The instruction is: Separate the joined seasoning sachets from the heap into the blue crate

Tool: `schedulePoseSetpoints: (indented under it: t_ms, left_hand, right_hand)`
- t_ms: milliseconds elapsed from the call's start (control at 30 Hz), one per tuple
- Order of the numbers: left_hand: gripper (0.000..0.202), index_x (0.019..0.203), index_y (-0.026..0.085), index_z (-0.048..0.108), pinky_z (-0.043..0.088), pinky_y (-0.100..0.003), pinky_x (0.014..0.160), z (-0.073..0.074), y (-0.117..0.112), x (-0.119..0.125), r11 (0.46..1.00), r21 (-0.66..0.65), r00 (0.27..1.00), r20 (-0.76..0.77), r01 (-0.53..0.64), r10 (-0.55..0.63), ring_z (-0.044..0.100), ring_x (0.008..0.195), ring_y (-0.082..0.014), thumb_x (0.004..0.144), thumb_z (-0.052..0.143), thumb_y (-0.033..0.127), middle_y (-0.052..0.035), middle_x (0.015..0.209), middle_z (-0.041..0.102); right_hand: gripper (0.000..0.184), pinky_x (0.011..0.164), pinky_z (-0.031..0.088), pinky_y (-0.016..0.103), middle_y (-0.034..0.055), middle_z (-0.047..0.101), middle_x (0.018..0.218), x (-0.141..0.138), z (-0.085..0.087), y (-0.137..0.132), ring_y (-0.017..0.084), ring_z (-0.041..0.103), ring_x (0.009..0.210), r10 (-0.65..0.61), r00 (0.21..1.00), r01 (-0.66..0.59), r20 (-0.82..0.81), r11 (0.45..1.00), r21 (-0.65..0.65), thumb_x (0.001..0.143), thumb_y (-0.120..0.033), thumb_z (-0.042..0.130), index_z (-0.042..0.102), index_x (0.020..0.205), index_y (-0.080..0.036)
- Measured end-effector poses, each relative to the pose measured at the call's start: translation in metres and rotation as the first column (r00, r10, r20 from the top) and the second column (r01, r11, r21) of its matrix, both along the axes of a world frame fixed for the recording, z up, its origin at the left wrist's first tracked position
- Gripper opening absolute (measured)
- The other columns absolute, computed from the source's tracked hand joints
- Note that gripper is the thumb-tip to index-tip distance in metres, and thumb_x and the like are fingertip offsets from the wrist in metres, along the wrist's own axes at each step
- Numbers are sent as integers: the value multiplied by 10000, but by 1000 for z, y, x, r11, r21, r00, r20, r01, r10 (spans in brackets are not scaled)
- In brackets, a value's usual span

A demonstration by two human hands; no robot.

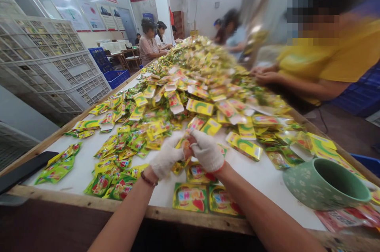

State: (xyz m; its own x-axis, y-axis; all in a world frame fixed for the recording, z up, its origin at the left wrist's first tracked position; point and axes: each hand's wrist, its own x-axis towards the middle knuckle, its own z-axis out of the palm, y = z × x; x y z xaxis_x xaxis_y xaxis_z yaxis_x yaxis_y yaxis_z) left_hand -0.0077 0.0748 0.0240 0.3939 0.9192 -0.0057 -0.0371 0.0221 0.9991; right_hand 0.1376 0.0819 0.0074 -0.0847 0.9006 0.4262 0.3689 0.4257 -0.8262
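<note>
Both my hands wear white knit gloves and meet above the near part of the table. My left hand and my right hand are closed together on a small yellow-green packet, which is mostly hidden between the fingers. Two flat packets lie on the white tabletop just below my wrists. A huge heap of the same yellow, green and red packets stretches away along the table.
A green ceramic bowl sits at the near right. A dark phone lies on the left wooden rim. White crates are stacked to the left. A person in a yellow shirt works at the right; others sit farther back.
</note>
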Motion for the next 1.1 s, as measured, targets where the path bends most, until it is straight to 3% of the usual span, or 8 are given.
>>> schedulePoseSetpoints:
  t_ms: [67, 167, 300, 500, 700, 833, 1000, 1100]
  left_hand:
    - [425, 997, 149, 653, 492, -273, 750, 2, 0, 1, 1000, 18, 1000, -13, -9, 10, 580, 787, -155, 640, 773, 345, -50, 894, 657]
    - [429, 996, 140, 639, 495, -273, 687, 5, 0, -1, 998, -48, 999, -24, 39, -40, 607, 730, -159, 649, 767, 357, -53, 849, 656]
    - [399, 958, 137, 627, 471, -234, 608, 7, 0, -7, 986, -126, 992, -50, 107, -114, 638, 705, -166, 652, 775, 346, -58, 802, 667]
    - [376, 953, 150, 630, 446, -215, 581, 1, 0, -8, 994, -93, 998, -12, 60, -62, 593, 637, -123, 650, 774, 321, -17, 757, 643]
    - [377, 935, 136, 663, 478, -264, 649, 10, 1, -7, 996, -20, 981, -173, 83, -86, 606, 707, -167, 622, 766, 317, -55, 799, 678]
    - [337, 919, 136, 683, 480, -267, 696, 13, 2, -7, 996, 70, 978, -204, 63, -48, 588, 764, -168, 618, 751, 272, -50, 855, 672]
    - [445, 1054, 161, 636, 479, -242, 689, 2, 3, -10, 999, -5, 999, 5, 35, -35, 583, 729, -131, 639, 760, 263, -34, 887, 654]
    - [402, 1040, 162, 598, 477, -232, 584, -4, 3, -12, 994, -109, 994, 112, 30, -18, 583, 618, -115, 693, 739, 306, -36, 829, 656]
  right_hand:
    - [297, 776, 493, 321, 28, 676, 800, -1, 2, 3, 207, 608, 768, -31, 999, 31, 22, 999, -12, 713, -169, 477, 679, 923, -221]
    - [236, 598, 457, 271, 1, 572, 608, 2, 7, 6, 159, 522, 584, -43, 997, 35, -57, 991, -133, 818, -289, 428, 637, 753, -201]
    - [290, 584, 436, 253, -2, 570, 619, 5, 13, 6, 146, 513, 598, -2, 990, -30, -144, 975, -221, 830, -403, 461, 621, 730, -183]
    - [280, 617, 443, 276, 20, 607, 650, -2, 8, -1, 164, 527, 604, -74, 997, 73, -12, 995, -69, 852, -328, 414, 636, 755, -186]
    - [303, 599, 452, 262, 27, 636, 681, 5, 5, 0, 169, 558, 617, 2, 1000, 0, 27, 997, -78, 870, -346, 419, 666, 811, -182]
    - [258, 686, 478, 283, 29, 678, 752, 7, 0, -3, 185, 600, 687, -15, 994, 16, 111, 1000, -15, 821, -244, 457, 698, 900, -200]
    - [388, 820, 515, 373, 67, 703, 989, 6, 3, -12, 228, 643, 864, 129, 986, -133, -106, 991, -33, 865, -310, 465, 637, 1197, -205]
    - [451, 828, 535, 387, 87, 666, 1148, 5, 5, -11, 250, 631, 996, 127, 942, -163, -311, 982, -94, 860, -389, 513, 588, 1264, -204]
